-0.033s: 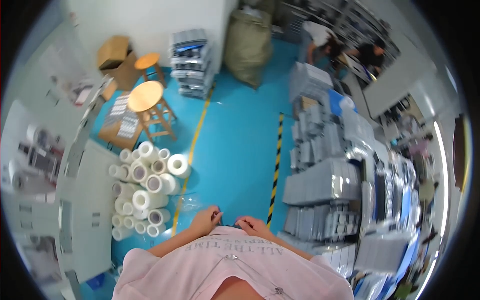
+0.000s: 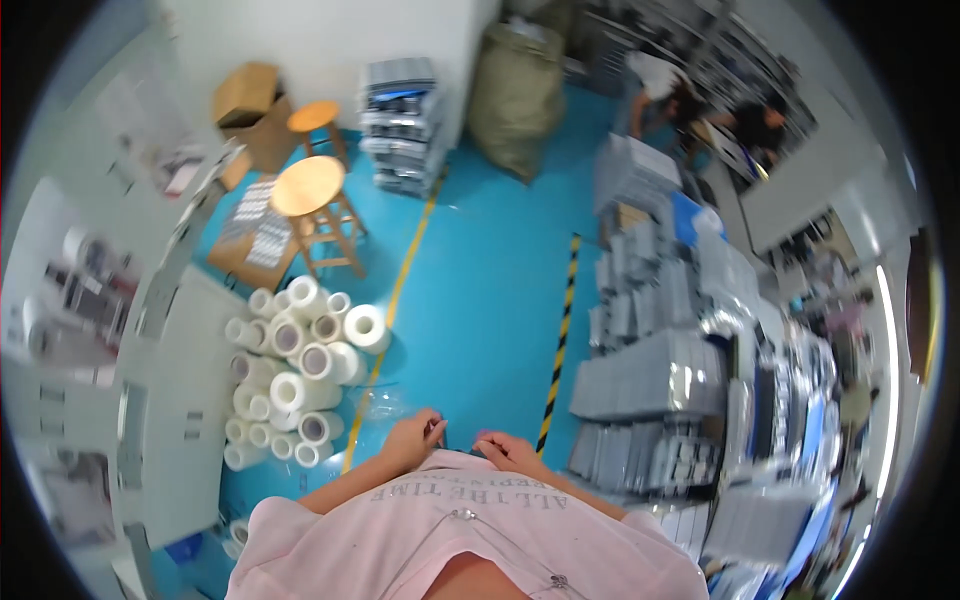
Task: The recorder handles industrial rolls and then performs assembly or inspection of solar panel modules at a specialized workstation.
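Both my hands are in front of my waist, below the pink shirt's front, a small gap apart. My left hand (image 2: 413,440) is closed, its fingers curled and thumb pressed in; a small dark edge shows at its fingertips. My right hand (image 2: 510,451) is also closed, with bent fingers and a purplish spot by the fingertips. What either one holds, if anything, is too small and hidden to make out. Nearest to my left hand, on the floor, lies crumpled clear plastic film (image 2: 385,404). White film rolls (image 2: 288,392) stand in a cluster beyond it to the left.
Stacked grey packs (image 2: 645,375) line the right side, beside black-and-yellow floor tape (image 2: 558,375). Wooden stools (image 2: 308,186), a cardboard box (image 2: 250,105) and a bundled stack (image 2: 400,130) stand far left. A large green sack (image 2: 517,100) is ahead. Two people (image 2: 755,128) work far right.
The surroundings have shifted slightly to the right in the picture, as my view turned a little left. My hands keep nearly the same place and pose.
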Demonstrator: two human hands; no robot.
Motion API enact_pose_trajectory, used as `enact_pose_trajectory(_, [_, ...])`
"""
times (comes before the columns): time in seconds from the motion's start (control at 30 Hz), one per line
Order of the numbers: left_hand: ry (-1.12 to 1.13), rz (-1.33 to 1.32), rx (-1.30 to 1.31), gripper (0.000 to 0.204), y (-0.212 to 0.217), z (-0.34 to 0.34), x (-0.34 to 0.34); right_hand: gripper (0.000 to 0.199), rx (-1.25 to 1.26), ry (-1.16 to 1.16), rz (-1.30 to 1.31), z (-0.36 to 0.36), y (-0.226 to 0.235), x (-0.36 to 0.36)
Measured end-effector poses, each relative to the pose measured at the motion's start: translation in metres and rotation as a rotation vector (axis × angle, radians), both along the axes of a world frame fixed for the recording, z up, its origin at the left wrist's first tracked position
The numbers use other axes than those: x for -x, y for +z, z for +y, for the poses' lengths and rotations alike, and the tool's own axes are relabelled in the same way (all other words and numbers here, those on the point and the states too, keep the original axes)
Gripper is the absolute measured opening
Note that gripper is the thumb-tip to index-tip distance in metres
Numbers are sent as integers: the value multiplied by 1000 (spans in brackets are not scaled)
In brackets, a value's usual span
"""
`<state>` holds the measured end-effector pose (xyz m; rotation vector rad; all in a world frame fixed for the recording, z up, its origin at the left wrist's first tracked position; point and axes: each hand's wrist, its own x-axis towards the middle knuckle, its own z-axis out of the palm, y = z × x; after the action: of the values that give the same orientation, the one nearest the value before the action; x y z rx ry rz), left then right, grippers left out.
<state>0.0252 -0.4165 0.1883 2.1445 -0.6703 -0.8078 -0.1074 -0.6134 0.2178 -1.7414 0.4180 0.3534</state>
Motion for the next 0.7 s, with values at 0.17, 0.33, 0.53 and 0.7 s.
enact_pose_trajectory(0.17, [487, -53, 55, 25, -24, 21, 15, 24, 32, 309, -136, -15, -31, -40])
enact_pose_trajectory(0.33, [649, 50, 60, 35, -31, 24, 79, 21, 153, 594, -65, -39, -44, -74])
enact_pose_trajectory(0.53, [639, 185, 115, 58, -21, -5, 161, 21, 426, 1079, -374, -55, -78, -83])
enact_pose_trajectory(0.7, [745, 162, -85, 56, 0, -32, 222, 23, 272, 1300, -347, -36, -100, -56])
